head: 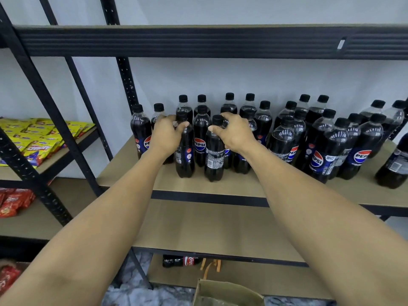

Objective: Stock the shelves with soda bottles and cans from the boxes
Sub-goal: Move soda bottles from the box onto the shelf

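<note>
Several dark Pepsi bottles with black caps stand upright on the tan middle shelf. My left hand grips the neck of one front bottle that stands on the shelf. My right hand grips the neck of another front bottle beside it, label back facing me. A further cluster of Pepsi bottles fills the shelf to the right, and one more bottle stands at the far right edge.
A black beam of the upper shelf crosses overhead. Yellow snack packets and red packets fill the left rack. A Coca-Cola bottle lies on the bottom shelf. A cardboard box sits below me.
</note>
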The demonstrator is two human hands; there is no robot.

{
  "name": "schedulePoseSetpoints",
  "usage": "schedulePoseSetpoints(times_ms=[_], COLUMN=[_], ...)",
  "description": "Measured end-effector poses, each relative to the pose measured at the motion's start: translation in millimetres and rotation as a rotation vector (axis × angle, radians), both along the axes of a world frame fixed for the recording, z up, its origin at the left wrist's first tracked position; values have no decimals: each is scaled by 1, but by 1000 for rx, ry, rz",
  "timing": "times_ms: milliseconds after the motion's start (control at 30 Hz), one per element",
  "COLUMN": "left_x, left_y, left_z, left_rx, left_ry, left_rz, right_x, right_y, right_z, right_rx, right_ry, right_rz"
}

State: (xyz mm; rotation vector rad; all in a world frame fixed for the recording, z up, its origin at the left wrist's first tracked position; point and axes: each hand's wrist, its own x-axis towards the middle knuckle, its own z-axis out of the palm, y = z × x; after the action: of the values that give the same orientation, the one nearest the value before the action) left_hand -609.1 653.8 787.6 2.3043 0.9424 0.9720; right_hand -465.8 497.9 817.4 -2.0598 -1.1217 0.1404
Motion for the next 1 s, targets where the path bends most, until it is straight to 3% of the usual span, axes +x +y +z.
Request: schedulePoseSetpoints(times_ms=[500,767,1000], left_x=[-42,-70,-96], left_y=[-60,-116,-176], left_z=[-19,-84,-175], left_rx=[-133,-89,-173], left_ry=[119,194,298], left_rz=[-51,-124,-219], right_x=[-15,-26,-36], right_y=[-26,-98,-179], right_z=[-14,-80,-182], right_rx=[-88,-137,-293], right_ry=[-43,-52,19], right_rz=[6,67,78])
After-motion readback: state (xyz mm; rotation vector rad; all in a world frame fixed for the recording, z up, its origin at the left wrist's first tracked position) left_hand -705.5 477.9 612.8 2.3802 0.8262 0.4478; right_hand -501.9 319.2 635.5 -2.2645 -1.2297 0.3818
